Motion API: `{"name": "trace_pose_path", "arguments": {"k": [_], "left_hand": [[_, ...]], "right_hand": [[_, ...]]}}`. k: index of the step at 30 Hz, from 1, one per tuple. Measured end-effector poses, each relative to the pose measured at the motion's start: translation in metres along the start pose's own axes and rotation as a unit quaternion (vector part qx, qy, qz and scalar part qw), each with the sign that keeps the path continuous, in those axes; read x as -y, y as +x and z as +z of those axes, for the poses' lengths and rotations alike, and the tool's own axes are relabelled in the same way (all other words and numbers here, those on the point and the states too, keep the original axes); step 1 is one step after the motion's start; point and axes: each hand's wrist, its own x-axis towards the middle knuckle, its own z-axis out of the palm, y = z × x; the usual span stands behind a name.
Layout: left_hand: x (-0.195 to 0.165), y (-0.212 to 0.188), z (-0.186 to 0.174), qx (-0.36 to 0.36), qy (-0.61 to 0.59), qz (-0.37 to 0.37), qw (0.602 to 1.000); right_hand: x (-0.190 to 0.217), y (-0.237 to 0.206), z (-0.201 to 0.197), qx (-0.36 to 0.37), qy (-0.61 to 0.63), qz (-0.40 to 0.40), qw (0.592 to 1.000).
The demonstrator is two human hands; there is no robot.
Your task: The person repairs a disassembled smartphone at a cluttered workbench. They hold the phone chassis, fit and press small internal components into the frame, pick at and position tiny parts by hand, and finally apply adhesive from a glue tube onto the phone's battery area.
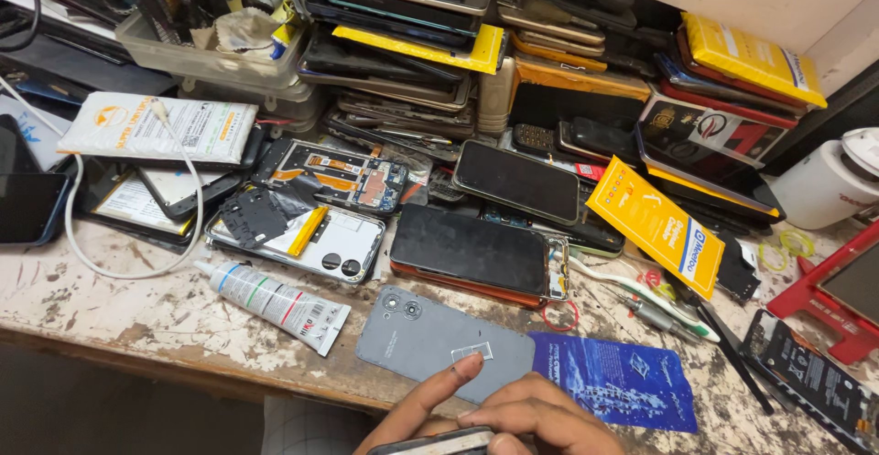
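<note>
Two hands sit at bottom centre of frame, right at the front edge of the bench [110, 313]. Left hand [421, 409] has thumb stretched up, tip touching the lower edge of a grey phone back cover [439, 341]; rest of hand cut off by frame bottom. Right hand [540, 418] is curled narrow, fingers folded over the top of a dark phone [439, 441] held low at the frame edge, only its upper rim showing. Can't tell if left hand's other fingers grip it too.

Grey cover lies flat, camera holes toward upper left, small clear square near its lower right. Just right of it, touching or nearly, a blue printed sheet [613, 377]. Above it a black phone on an orange frame [472, 254]. Left of cover a white glue tube [275, 304] lies diagonal, nozzle to upper left, w/ a bare worn patch between them. Opened white phone [302, 240] above the tube.

Open room: bare strip along the bench front, lower left, below a white cable [119, 267]. Back half is packed w/ stacked phones; yellow packet [655, 226] at centre right, tools crowd lower right.
</note>
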Motion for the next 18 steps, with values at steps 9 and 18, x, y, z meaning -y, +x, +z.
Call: {"name": "trace_pose_path", "arguments": {"k": [9, 18], "left_hand": [[-0.006, 0.011, 0.003, 0.046, -0.068, 0.025, 0.996], [-0.076, 0.006, 0.032, -0.056, -0.388, 0.096, 0.915]], "right_hand": [[-0.006, 0.000, 0.025, -0.136, 0.097, 0.025, 0.986], [-0.046, -0.038, 0.037, -0.177, 0.237, 0.216, 0.930]]}}
